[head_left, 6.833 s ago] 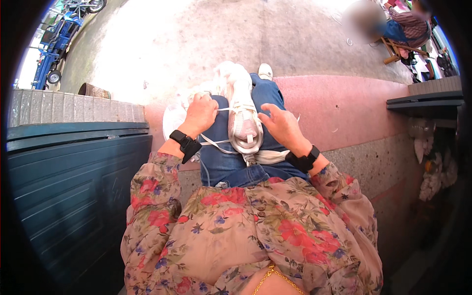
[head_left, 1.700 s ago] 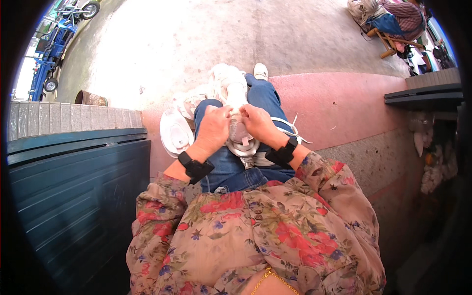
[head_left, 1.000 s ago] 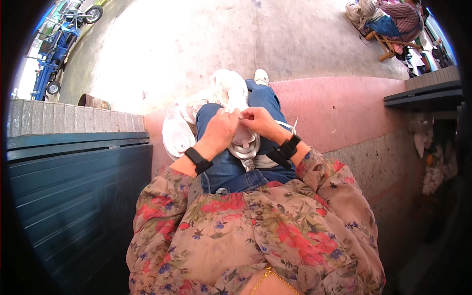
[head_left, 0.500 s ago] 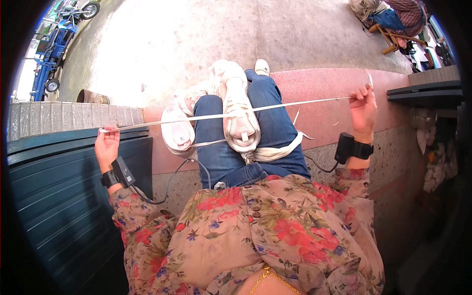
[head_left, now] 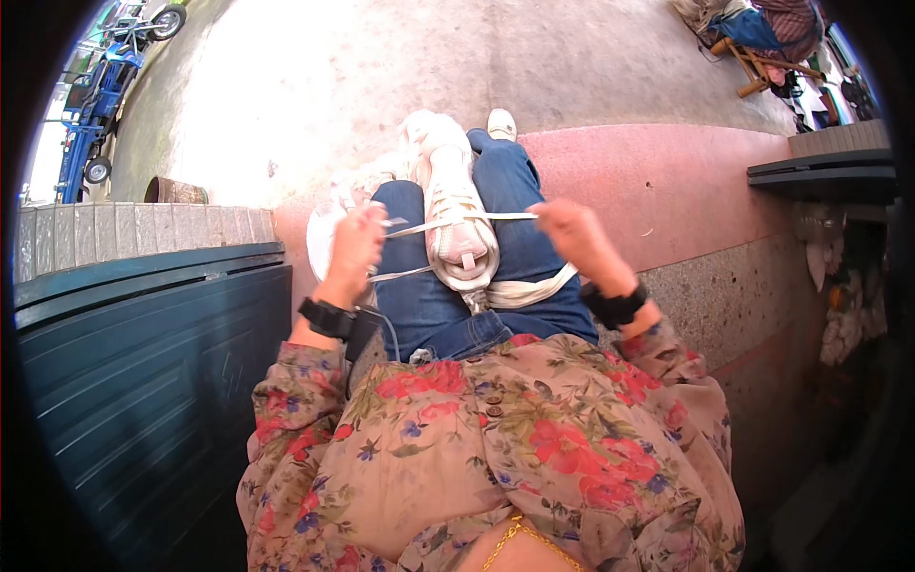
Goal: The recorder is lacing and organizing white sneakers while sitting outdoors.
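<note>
A white sneaker (head_left: 444, 172) with a pale pink tongue lies lengthwise between my thighs, its heel end toward me. A flat white shoelace (head_left: 515, 216) crosses over it from side to side. My left hand (head_left: 356, 246), closed on the lace, is above my left thigh, and a short end sticks out by its fingers. At the right, my right hand (head_left: 578, 240) pinches the same lace beside my right thigh; its fingers are a little blurred. A bundle of loose white laces (head_left: 538, 292) rests over my right thigh.
Another white shoe (head_left: 322, 250) is partly hidden behind my left hand. Dark green door panels (head_left: 152, 353) stand at left, a dark ledge (head_left: 820, 177) at right. Farther off are a rusty pot (head_left: 175, 191), a blue vehicle (head_left: 95, 119) and a seated person (head_left: 786, 33).
Both hands have come inward from far out at either side to close beside the sneaker. The lace span between them is much shorter.
</note>
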A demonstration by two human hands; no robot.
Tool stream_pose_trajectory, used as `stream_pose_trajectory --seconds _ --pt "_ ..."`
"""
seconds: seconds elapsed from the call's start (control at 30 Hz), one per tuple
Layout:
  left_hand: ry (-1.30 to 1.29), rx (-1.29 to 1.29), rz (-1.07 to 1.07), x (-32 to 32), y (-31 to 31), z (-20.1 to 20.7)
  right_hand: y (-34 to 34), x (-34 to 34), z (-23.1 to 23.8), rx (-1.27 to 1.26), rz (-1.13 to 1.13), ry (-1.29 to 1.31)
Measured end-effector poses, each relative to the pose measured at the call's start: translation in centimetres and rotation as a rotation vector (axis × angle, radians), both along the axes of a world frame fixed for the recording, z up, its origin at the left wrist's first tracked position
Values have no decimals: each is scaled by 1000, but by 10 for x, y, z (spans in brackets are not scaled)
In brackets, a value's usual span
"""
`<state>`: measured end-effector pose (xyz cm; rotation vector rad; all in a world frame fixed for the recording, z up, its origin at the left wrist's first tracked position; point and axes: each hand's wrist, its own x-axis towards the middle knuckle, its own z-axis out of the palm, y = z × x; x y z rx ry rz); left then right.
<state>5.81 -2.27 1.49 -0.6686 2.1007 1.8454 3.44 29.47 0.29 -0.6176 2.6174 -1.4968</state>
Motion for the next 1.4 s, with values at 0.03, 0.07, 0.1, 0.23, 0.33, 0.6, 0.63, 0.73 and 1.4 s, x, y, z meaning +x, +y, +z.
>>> stream_pose_trajectory --seconds 0.03,0.07,0.1,0.23,0.33,0.6,0.63,0.73,1.4 --pt "-54 157 -62 4 16 2 -16 7 -5 15 47 -93" --pt "-123 237 -102 7 27 6 -30 10 -8 -11 104 -62" --pt "-158 195 -75 8 33 9 -38 11 -9 67 132 -175" --pt "-304 301 -78 10 43 12 -55 6 -10 240 76 53" --pt "-274 219 -115 10 39 5 -58 -2 -12 306 35 197" --pt "285 -352 -367 11 32 -6 -70 -6 -13 492 52 216" --pt "319 -346 -379 11 32 -5 -73 -7 -12 542 96 174" --pt "29 2 -89 14 34 -3 -75 -10 -7 632 200 200" --pt "583 -1089 -667 0 44 -1 -75 -3 -12 514 -32 295"
